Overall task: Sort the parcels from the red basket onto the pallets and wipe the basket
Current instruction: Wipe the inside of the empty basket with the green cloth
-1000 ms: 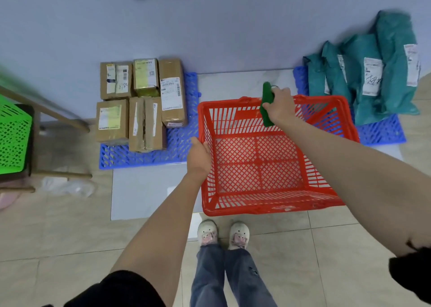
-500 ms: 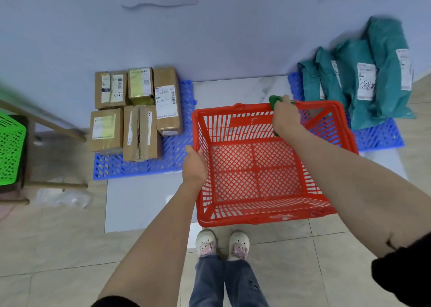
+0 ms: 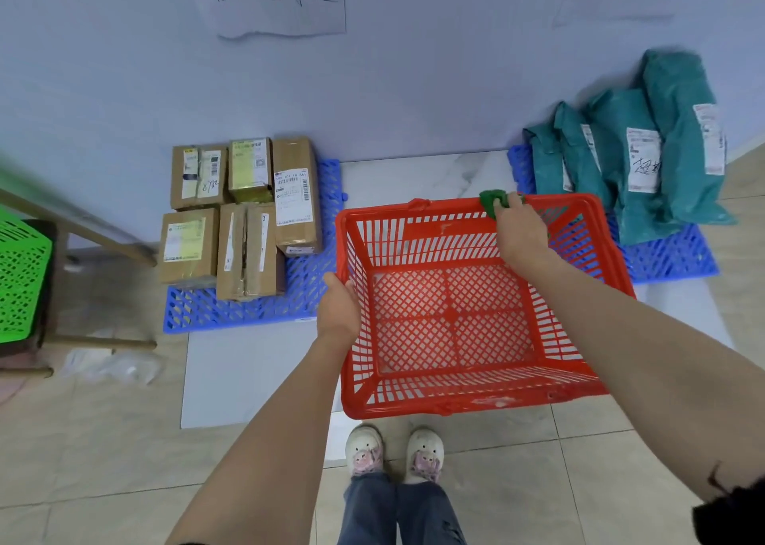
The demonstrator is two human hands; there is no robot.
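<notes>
Floor point(image 3: 124, 441): cloth point(image 3: 492, 200) under fingers point(image 3: 513, 205)

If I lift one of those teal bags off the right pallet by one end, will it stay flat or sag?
Probably sag. The teal bags look like soft wrinkled plastic mailers, slumped against the wall and each other, so they are likely floppy. Their smooth film may be a bit slippery, and they lean overlapped on the blue pallet, so pulling one could shift its neighbours. Weight cannot be judged.

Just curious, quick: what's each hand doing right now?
Left hand: grips the red basket by its left rim.
Right hand: holds a green cloth on the far rim.
</notes>
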